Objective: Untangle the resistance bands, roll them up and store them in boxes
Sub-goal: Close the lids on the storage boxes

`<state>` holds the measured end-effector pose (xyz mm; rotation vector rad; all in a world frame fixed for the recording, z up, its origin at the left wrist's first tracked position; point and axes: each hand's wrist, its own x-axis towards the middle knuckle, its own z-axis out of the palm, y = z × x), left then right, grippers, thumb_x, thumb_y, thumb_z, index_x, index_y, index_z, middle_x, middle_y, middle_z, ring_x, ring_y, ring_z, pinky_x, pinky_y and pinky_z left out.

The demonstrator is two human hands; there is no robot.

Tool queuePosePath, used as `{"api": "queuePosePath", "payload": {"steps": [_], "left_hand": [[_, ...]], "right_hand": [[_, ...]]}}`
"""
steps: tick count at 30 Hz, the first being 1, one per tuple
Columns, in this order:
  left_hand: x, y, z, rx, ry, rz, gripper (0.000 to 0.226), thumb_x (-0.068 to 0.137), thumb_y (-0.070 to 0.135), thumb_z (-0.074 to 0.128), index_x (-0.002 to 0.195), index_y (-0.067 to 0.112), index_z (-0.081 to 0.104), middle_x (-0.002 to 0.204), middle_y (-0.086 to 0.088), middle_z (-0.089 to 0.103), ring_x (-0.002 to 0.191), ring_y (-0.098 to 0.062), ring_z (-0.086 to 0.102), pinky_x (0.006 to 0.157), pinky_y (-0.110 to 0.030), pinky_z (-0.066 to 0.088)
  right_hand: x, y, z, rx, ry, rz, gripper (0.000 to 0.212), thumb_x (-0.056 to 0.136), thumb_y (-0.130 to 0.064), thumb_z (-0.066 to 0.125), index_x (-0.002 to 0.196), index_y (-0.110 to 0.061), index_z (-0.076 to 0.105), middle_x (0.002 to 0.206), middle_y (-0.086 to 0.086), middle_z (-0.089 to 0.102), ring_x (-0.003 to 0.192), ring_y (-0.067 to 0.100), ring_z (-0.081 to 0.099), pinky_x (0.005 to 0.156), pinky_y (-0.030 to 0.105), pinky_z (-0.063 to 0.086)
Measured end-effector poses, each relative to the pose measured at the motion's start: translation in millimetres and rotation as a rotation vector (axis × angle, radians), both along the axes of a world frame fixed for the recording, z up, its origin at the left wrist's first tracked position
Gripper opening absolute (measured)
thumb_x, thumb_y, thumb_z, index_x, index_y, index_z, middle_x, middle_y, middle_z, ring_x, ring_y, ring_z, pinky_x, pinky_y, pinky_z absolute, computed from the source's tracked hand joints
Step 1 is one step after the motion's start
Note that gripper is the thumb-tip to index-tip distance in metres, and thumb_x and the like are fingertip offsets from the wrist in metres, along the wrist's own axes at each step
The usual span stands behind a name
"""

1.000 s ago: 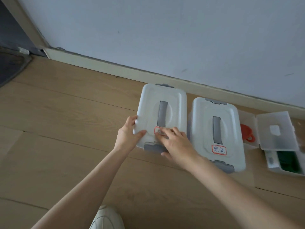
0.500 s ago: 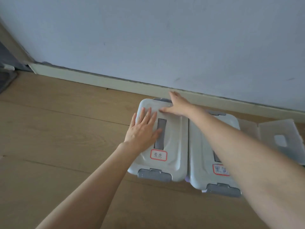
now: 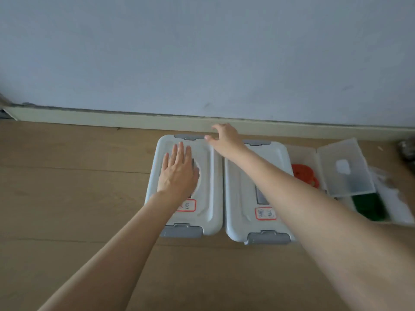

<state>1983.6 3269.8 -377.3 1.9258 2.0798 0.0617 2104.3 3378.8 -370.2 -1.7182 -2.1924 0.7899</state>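
Two hands on left lidded box

Straight, slightly spread fingers (image 3: 180, 151) of left hand (image 3: 177, 173) pressed flat on lid of left white plastic box with grey latches (image 3: 208, 187). Right hand (image 3: 224, 138) reaching over that box's far right corner, fingers loosely curled, holding nothing. Just beside, second white latched box (image 3: 242, 198), shut. Further right, orange rolled resistance band (image 3: 303, 173) and green band (image 3: 368, 205) in open clear plastic boxes (image 3: 345, 167). All on pale wooden floor (image 3: 67, 187) against white skirting board (image 3: 112, 118).
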Motion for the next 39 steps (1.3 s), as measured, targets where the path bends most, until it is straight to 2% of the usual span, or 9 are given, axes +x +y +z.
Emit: {"api": "queuePosePath", "payload": {"steps": [5, 9, 13, 18, 23, 26, 29, 34, 39], "left_hand": [[113, 7, 15, 0.078, -0.168, -0.146, 0.058, 0.099, 0.023, 0.032, 0.148, 0.003, 0.008, 0.157, -0.014, 0.002, 0.146, -0.023, 0.000, 0.117, -0.032, 0.001], [214, 3, 8, 0.055, -0.339, -0.304, 0.056, 0.098, 0.018, 0.035, 0.147, 0.002, 0.012, 0.157, -0.014, 0.008, 0.145, -0.023, 0.007, 0.117, -0.029, 0.007], [276, -2, -10, -0.079, -0.511, -0.249, 0.055, 0.098, 0.021, 0.038, 0.147, 0.007, 0.017, 0.157, -0.007, 0.012, 0.143, -0.024, 0.019, 0.113, -0.033, 0.020], [300, 13, -29, -0.147, -0.621, 0.141, 0.061, 0.099, 0.027, 0.036, 0.149, 0.009, 0.007, 0.157, -0.012, 0.006, 0.145, -0.025, 0.007, 0.114, -0.033, 0.010], [314, 29, -44, -0.400, -0.911, 0.472, 0.054, 0.099, 0.039, 0.030, 0.142, 0.006, 0.031, 0.145, -0.010, 0.038, 0.132, -0.031, 0.037, 0.108, -0.036, 0.029], [316, 36, -52, -0.508, -1.150, 0.674, 0.057, 0.098, 0.046, 0.032, 0.132, 0.002, 0.045, 0.133, -0.013, 0.051, 0.120, -0.031, 0.050, 0.104, -0.042, 0.039], [309, 46, -55, -0.519, -1.399, 0.765, 0.041, 0.098, 0.045, 0.036, 0.102, 0.008, 0.054, 0.095, -0.008, 0.059, 0.077, -0.019, 0.057, 0.070, -0.031, 0.048], [310, 48, -65, -0.487, -1.396, 0.783, 0.029, 0.094, 0.014, 0.052, 0.118, -0.003, 0.055, 0.091, -0.012, 0.061, 0.077, -0.022, 0.058, 0.076, -0.034, 0.051], [322, 46, -74, -0.435, -1.257, 0.763, 0.030, 0.095, 0.010, 0.047, 0.122, -0.002, 0.050, 0.087, -0.010, 0.060, 0.070, -0.020, 0.056, 0.062, -0.026, 0.047]], "right_hand": [[159, -14, 28, 0.192, -0.142, -0.185, 0.038, 0.090, -0.019, 0.056, 0.125, -0.002, 0.054, 0.129, 0.017, 0.049, 0.122, 0.032, 0.042, 0.101, 0.032, 0.027], [278, -28, 7, 0.038, -0.376, -0.476, 0.069, 0.088, -0.029, 0.061, 0.143, -0.003, 0.027, 0.147, 0.022, 0.026, 0.135, 0.037, 0.026, 0.108, 0.042, 0.023], [322, -32, -28, -0.185, -0.042, -0.672, 0.080, 0.085, -0.025, 0.067, 0.144, 0.002, 0.020, 0.146, 0.023, 0.032, 0.133, 0.036, 0.034, 0.102, 0.041, 0.034], [352, -32, -37, -0.154, 0.001, -0.574, 0.041, 0.087, -0.008, 0.056, 0.126, -0.008, 0.044, 0.115, 0.017, 0.057, 0.102, 0.033, 0.055, 0.072, 0.034, 0.042], [375, -60, -25, -0.080, -0.093, -0.372, 0.040, 0.088, -0.012, 0.058, 0.125, -0.011, 0.045, 0.109, 0.011, 0.058, 0.091, 0.025, 0.054, 0.068, 0.033, 0.043], [349, -86, -43, -0.177, -0.075, -0.211, 0.065, 0.088, -0.042, 0.057, 0.145, -0.032, 0.027, 0.144, 0.004, 0.032, 0.132, 0.030, 0.025, 0.103, 0.051, 0.030], [327, -98, -69, -0.190, -0.154, -0.174, 0.073, 0.090, -0.043, 0.048, 0.145, -0.047, 0.000, 0.158, -0.002, -0.006, 0.142, 0.036, -0.012, 0.113, 0.055, 0.000], [310, -113, -103, 0.030, -0.422, -0.049, 0.082, 0.089, -0.046, 0.043, 0.148, -0.029, -0.011, 0.156, 0.012, -0.017, 0.136, 0.033, -0.032, 0.109, 0.047, -0.018], [301, -118, -110, 0.046, -0.519, -0.060, 0.077, 0.098, -0.028, 0.038, 0.145, -0.020, -0.022, 0.155, 0.019, -0.017, 0.141, 0.034, -0.021, 0.111, 0.052, -0.012]]}}
